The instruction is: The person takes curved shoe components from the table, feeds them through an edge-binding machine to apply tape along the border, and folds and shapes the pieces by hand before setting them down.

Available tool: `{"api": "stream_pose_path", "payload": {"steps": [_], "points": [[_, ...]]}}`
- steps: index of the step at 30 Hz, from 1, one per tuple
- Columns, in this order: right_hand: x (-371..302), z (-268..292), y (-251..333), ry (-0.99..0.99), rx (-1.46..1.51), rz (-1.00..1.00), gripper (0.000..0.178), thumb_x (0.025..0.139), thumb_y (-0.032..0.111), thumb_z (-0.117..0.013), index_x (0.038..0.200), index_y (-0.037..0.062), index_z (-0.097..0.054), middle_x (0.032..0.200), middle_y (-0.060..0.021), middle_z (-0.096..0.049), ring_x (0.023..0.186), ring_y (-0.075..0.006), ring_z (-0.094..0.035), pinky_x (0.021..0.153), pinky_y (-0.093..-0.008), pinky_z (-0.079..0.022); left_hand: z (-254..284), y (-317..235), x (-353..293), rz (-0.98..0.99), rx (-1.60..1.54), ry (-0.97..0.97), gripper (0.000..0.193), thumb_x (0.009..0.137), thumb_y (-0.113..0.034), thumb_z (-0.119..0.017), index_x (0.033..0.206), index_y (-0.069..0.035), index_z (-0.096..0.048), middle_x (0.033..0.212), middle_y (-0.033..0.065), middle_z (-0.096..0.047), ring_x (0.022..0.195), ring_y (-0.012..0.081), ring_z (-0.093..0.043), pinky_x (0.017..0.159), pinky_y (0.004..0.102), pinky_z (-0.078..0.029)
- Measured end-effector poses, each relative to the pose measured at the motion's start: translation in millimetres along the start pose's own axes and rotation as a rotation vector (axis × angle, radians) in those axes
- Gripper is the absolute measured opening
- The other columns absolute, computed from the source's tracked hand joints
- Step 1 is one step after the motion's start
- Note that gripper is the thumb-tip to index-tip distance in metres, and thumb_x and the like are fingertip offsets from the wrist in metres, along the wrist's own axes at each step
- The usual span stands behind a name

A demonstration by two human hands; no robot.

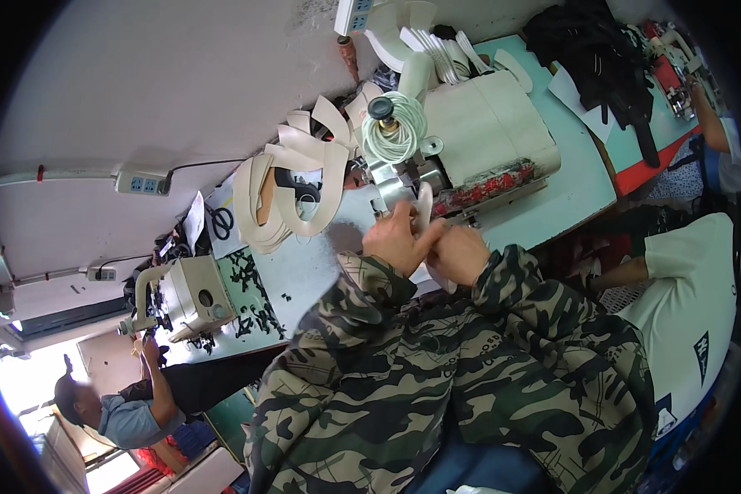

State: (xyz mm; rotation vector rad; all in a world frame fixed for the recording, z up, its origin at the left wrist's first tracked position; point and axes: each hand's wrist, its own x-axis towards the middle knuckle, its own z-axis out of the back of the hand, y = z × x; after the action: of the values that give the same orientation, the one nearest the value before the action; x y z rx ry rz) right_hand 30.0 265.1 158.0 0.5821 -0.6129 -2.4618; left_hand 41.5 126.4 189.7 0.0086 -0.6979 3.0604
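My left hand [392, 242] is at the working end of a cream machine [490, 123], its fingers closed around a curved off-white strip [424, 206]. Close beside it, my right hand [459, 254] has its fingers bent and pressed together on the same strip, near the machine's red, worn front edge. One end of the strip stands up past my left fingers; the other shows below, between my hands. Metal parts [395, 183] of the machine lie just beyond my fingertips. A coil of pale tubing or cord [393, 128] hangs around a dark knob on top.
Curved off-white pieces [329, 185] are heaped left of the machine, with more [436, 53] behind it. Black scissors [221, 223] and black scraps [251, 288] lie farther left. One person [132, 407] works at another machine [193, 296]; another, in a white shirt [683, 288], sits close on the right.
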Motion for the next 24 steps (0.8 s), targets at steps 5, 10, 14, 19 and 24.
{"api": "stream_pose_path", "payload": {"steps": [5, 10, 14, 19, 24], "points": [[-11.7, 6.3, 10.1, -0.158, 0.105, 0.045, 0.023, 0.076, 0.025, -0.059, 0.088, 0.0056, -0.054, 0.064, -0.0165, -0.06, 0.063, -0.0353, -0.06, 0.059, -0.0462, -0.045, -20.6, 31.7, -18.9, 0.197, -1.214, 0.075, 0.031, 0.091, -0.025, -0.047, 0.097, 0.004, -0.055, 0.075, 0.0049, -0.058, 0.065, 0.0111, -0.055, 0.056, 0.0254, -0.046], [-18.4, 11.9, 17.6, -0.192, 0.213, 0.035, 0.024, 0.075, 0.026, -0.061, 0.088, 0.006, -0.054, 0.066, -0.0177, -0.059, 0.063, -0.0372, -0.058, 0.06, -0.0471, -0.045, -16.1, 41.9, -21.5, 0.234, -1.466, 0.157, 0.036, 0.092, -0.029, -0.044, 0.095, 0.006, -0.055, 0.08, 0.0101, -0.06, 0.067, 0.0168, -0.059, 0.061, 0.0283, -0.048], [-21.8, 10.9, 17.0, -0.226, 0.271, 0.071, 0.026, 0.072, 0.023, -0.063, 0.09, 0.0062, -0.054, 0.067, -0.0175, -0.059, 0.064, -0.0377, -0.058, 0.061, -0.0473, -0.044, -10.0, 34.9, -20.2, 0.243, -1.545, 0.204, 0.04, 0.092, -0.032, -0.043, 0.099, 0.006, -0.052, 0.081, 0.0108, -0.06, 0.068, 0.0171, -0.06, 0.063, 0.0289, -0.05], [-23.5, 8.0, 15.3, -0.232, 0.314, 0.06, 0.029, 0.072, 0.023, -0.063, 0.093, 0.0066, -0.054, 0.069, -0.0169, -0.06, 0.065, -0.0374, -0.058, 0.06, -0.0454, -0.045, -4.0, 38.2, -16.9, 0.136, -1.518, 0.336, 0.043, 0.092, -0.035, -0.042, 0.099, 0.005, -0.052, 0.08, 0.0107, -0.06, 0.065, 0.017, -0.061, 0.058, 0.0268, -0.052], [-29.9, 13.1, 17.2, -0.274, 0.43, 0.039, 0.034, 0.074, 0.026, -0.063, 0.1, 0.0062, -0.054, 0.074, -0.0174, -0.061, 0.069, -0.0367, -0.058, 0.061, -0.0427, -0.046, -2.8, 34.2, -9.8, 0.084, -1.476, 0.45, 0.043, 0.092, -0.037, -0.041, 0.102, 0.004, -0.052, 0.081, 0.011, -0.061, 0.061, 0.0171, -0.062, 0.052, 0.0243, -0.052]]}}
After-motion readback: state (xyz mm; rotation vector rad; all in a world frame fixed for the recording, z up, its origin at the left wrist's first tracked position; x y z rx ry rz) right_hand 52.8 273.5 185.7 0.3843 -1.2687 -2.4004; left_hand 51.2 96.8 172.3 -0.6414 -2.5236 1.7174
